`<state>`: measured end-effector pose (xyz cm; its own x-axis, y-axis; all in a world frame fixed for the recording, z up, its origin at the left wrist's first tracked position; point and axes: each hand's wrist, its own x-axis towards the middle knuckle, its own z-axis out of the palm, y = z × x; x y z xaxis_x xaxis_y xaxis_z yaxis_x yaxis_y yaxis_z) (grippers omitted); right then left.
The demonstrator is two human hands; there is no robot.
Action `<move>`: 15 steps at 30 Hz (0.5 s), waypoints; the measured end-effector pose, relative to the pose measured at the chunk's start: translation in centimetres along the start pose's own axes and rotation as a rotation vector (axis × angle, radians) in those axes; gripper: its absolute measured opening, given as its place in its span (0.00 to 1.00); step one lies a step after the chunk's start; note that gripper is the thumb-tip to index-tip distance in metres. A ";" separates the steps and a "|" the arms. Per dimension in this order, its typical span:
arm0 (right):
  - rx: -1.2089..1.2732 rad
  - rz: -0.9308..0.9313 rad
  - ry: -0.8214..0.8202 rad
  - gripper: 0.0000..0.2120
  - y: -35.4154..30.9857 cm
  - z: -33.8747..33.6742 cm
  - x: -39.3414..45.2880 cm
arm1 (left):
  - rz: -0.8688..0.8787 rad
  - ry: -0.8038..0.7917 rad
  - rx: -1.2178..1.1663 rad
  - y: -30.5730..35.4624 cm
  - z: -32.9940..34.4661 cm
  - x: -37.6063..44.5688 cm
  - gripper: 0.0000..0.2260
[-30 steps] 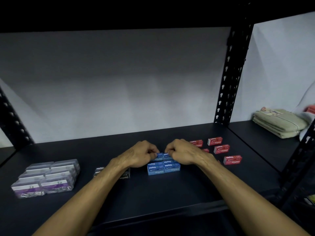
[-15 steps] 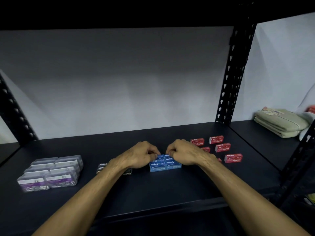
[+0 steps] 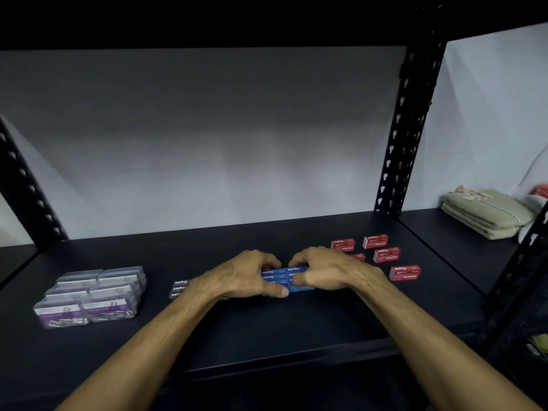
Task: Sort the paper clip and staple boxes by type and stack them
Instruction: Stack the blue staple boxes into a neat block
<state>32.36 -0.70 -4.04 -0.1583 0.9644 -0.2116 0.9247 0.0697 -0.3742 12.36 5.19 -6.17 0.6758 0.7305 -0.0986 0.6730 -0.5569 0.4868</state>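
Since 0.5 s ago: both hands have spread from bunched fists to cup the blue staple boxes [image 3: 287, 277] at mid-shelf [image 3: 296, 327]. Left hand [image 3: 246, 275] fingers curl over the far edge, thumb on the near edge; right hand [image 3: 329, 269] grasps the right end. Matte dark shelf. Clear plastic paper clip boxes [image 3: 95, 295] stacked at left; red cardboard staple boxes [image 3: 382, 253] scattered at right; black boxes [image 3: 179, 287] left of the left wrist.
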 end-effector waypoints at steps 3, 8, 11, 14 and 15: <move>-0.029 -0.022 -0.031 0.24 0.2 0.3 -0.2 | 0.033 0.030 0.055 0.2 0.5 -0.1 0.21; -0.043 -0.053 0.020 0.22 0.6 1.1 0.1 | 0.040 0.061 0.086 0.6 0.5 -0.3 0.18; -0.032 -0.059 0.028 0.20 0.6 1.3 0.3 | 0.041 0.060 0.097 0.6 0.5 -0.6 0.18; -0.023 -0.064 0.031 0.20 0.7 1.4 0.3 | 0.039 0.058 0.094 0.6 0.4 -0.7 0.18; -0.019 -0.065 0.029 0.20 0.6 1.4 0.4 | 0.036 0.057 0.093 0.6 0.4 -0.8 0.18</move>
<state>32.41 -0.68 -5.63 -0.2082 0.9648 -0.1610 0.9194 0.1369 -0.3686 12.38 4.13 -6.18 0.6837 0.7291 -0.0311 0.6751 -0.6158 0.4061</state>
